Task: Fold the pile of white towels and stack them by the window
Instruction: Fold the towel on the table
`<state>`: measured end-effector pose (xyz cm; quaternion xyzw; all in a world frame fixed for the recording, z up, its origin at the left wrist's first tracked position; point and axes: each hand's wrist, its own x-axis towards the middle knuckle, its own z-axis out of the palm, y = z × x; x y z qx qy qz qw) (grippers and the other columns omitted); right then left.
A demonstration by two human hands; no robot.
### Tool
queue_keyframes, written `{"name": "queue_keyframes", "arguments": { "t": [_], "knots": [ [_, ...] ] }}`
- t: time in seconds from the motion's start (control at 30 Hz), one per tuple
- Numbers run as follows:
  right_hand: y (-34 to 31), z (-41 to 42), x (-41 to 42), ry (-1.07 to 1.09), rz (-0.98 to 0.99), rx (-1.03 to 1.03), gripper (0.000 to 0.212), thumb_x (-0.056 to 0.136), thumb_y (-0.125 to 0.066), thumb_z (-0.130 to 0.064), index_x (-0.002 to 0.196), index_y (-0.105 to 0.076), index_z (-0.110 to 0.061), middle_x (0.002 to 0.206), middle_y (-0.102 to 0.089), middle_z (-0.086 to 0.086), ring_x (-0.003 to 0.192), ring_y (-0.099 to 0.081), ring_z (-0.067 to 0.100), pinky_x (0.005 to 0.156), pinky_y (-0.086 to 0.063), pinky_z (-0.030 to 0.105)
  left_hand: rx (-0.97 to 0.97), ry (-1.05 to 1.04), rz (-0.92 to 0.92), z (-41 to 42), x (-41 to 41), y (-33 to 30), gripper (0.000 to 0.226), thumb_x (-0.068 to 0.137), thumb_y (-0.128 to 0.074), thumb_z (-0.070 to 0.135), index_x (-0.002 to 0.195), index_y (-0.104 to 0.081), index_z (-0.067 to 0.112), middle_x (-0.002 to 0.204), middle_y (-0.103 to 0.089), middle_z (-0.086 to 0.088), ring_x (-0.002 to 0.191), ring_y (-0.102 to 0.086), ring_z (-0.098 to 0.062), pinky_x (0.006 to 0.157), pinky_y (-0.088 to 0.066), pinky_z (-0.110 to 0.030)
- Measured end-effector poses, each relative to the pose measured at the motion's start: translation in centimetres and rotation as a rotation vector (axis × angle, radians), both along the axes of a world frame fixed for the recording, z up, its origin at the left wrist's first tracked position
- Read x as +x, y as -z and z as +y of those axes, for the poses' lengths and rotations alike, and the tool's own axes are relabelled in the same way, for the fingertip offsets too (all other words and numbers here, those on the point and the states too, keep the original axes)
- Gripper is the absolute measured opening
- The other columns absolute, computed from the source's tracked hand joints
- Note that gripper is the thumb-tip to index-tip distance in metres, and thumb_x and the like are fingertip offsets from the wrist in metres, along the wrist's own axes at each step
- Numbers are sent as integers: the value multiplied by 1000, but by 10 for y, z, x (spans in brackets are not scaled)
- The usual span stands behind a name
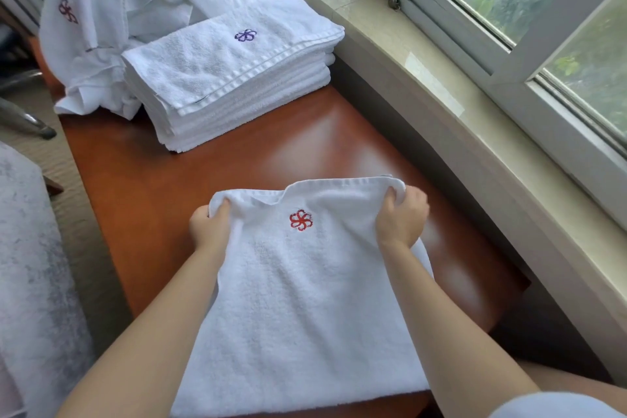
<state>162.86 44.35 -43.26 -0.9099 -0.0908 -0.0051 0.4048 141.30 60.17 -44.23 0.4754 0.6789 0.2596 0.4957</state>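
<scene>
Mid-fold: left hand [208,224] and right hand [402,215] each pinch a far corner of the towel [298,299] on the bench [163,180]; next, seemingly, bringing that edge over squarely.

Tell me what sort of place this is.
Probably a hotel room or its laundry area: a stack of folded towels with matching embroidered logos, a polished wooden table against a stone window sill, and carpet on the floor.
</scene>
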Motion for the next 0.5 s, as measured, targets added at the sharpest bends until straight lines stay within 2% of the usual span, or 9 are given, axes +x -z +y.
{"name": "queue_keyframes", "arguments": {
  "t": [0.07, 0.13, 0.2, 0.27, 0.3, 0.37, 0.4, 0.47, 0.5],
  "knots": [
    [-5, 0, 2, 23, 153, 119, 22, 101, -46, -23, 98, -58, -5, 85, -57, 3, 86, -53, 27, 67, -28, 28, 6, -86, 23, 7, -3, 5, 31, 96, -54, 23, 70, -44, 8, 66, -37, 1, 62, -37, -16, 53, -30, -24],
    [-2, -2, 9, 108, 208, 165, 20, 100, -46, -23, 91, -56, -9, 76, -52, 0, 80, -50, 25, 62, -25, 25, 27, -119, 61, 14, -7, 9, 22, 96, -53, 21, 91, -57, -1, 72, -44, 0, 72, -43, -18, 64, -37, -26],
    [6, -5, 19, 150, 295, 103, 23, 99, -47, -25, 95, -58, -6, 84, -57, 3, 85, -53, 28, 68, -32, 27, 4, -92, 90, 19, -9, 10, 26, 93, -56, 20, 103, -62, -3, 75, -52, -3, 76, -49, -20, 69, -38, -29],
    [15, -7, 27, 131, 403, -54, 29, 98, -46, -29, 105, -62, -6, 102, -64, 10, 98, -56, 33, 81, -44, 34, -56, -28, 174, 22, -7, 10, 27, 89, -60, 23, 103, -68, 1, 87, -64, -11, 82, -60, -28, 71, -44, -30],
    [19, -8, 31, 127, 423, -155, 30, 97, -46, -29, 110, -63, -9, 113, -63, 12, 107, -54, 34, 89, -46, 37, -90, 2, 230, 23, -5, 10, 30, 87, -60, 28, 100, -70, 3, 95, -67, -14, 89, -63, -32, 76, -49, -31],
    [22, -8, 38, 132, 431, -334, 32, 94, -48, -28, 120, -64, -17, 132, -50, 13, 122, -42, 34, 101, -41, 41, -136, 39, 329, 30, -4, 16, 38, 79, -57, 37, 97, -73, 7, 106, -68, -14, 97, -64, -35, 86, -54, -38],
    [23, -7, 40, 140, 458, -355, 34, 92, -49, -26, 122, -64, -19, 137, -44, 12, 124, -38, 33, 104, -38, 41, -154, 53, 350, 33, -2, 15, 40, 78, -57, 38, 98, -73, 8, 109, -67, -14, 98, -64, -35, 88, -55, -40],
    [21, -4, 47, 136, 541, -280, 34, 88, -51, -28, 118, -65, -20, 134, -48, 11, 120, -46, 34, 104, -41, 41, -192, 64, 285, 37, 7, 8, 36, 82, -64, 30, 108, -70, 5, 117, -66, -16, 104, -63, -36, 91, -53, -40],
    [18, -2, 50, 123, 596, -221, 31, 87, -53, -34, 111, -67, -19, 122, -58, 9, 111, -55, 34, 101, -45, 42, -225, 55, 208, 38, 12, 3, 35, 85, -67, 24, 113, -67, 3, 119, -64, -17, 110, -61, -37, 92, -50, -39]
  ]
}}
